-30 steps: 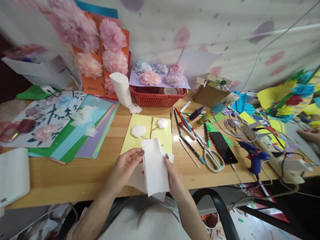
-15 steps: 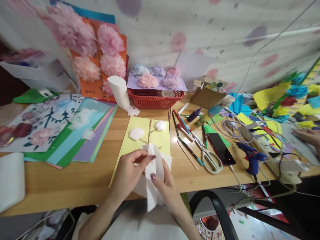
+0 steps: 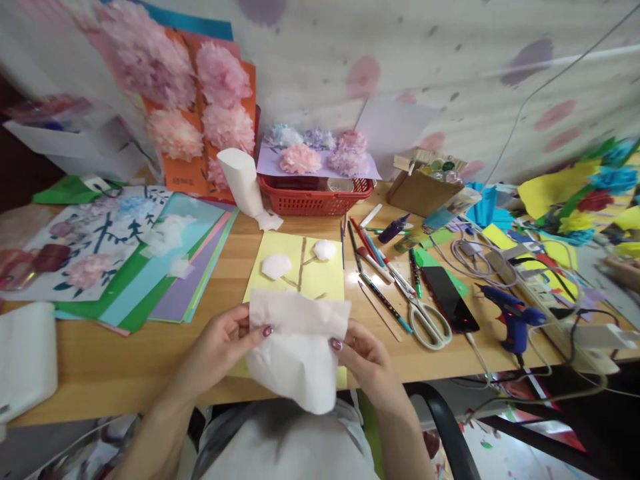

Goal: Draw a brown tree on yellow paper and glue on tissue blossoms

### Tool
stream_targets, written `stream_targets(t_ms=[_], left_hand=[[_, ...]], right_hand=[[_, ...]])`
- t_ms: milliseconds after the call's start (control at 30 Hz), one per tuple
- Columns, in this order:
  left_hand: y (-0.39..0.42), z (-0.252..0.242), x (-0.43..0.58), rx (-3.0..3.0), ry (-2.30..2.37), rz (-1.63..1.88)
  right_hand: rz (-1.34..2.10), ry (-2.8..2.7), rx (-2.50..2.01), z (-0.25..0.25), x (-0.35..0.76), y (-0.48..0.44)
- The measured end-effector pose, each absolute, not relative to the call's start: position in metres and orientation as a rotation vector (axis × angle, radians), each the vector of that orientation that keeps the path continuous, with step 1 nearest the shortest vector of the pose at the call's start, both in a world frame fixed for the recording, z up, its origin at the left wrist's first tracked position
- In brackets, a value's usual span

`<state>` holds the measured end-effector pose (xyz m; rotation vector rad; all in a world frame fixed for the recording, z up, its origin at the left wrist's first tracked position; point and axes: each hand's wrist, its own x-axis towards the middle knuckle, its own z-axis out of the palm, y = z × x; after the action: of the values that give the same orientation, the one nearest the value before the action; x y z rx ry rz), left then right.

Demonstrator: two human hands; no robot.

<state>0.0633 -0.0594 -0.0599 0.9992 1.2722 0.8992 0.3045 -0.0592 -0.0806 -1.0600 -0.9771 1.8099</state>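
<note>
A thin white tissue sheet (image 3: 297,353) hangs spread out between both hands, above the table's front edge. My left hand (image 3: 223,340) pinches its left side between thumb and fingers. On the right side, my right hand (image 3: 365,353) grips it the same way. Behind and partly under the sheet lies a yellow paper (image 3: 325,283) with a brown painted stem and side branches. Two white rounded pieces rest on it, a larger one (image 3: 276,266) at left and a smaller one (image 3: 324,250) at right. The tissue hides the paper's lower part.
Colored papers (image 3: 167,293) lie left. A paper roll (image 3: 241,180) stands beside a red basket (image 3: 315,200). Pens, scissors (image 3: 430,327), a phone (image 3: 450,300), a blue glue gun (image 3: 513,317) and a power strip (image 3: 550,303) lie right. Another person's hand (image 3: 623,270) shows at the right edge.
The tissue was bunched and folded upright between the close hands; now it is opened out wide. My left hand has moved left and my right hand right. The view has shifted slightly.
</note>
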Motion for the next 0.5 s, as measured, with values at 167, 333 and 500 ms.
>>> stream_targets(t_ms=[167, 333, 500], left_hand=[[-0.053, -0.059, 0.066, 1.039, 1.208, 0.809], [-0.039, -0.06, 0.068, 1.312, 1.29, 0.621], [-0.026, -0.062, 0.066, 1.598, 1.401, 0.598]], right_hand=[[1.851, -0.945, -1.043, -0.077, 0.304, -0.057], [1.831, -1.026, -1.225, -0.08, 0.294, -0.047], [1.769, -1.212, -1.344, -0.088, 0.298, -0.04]])
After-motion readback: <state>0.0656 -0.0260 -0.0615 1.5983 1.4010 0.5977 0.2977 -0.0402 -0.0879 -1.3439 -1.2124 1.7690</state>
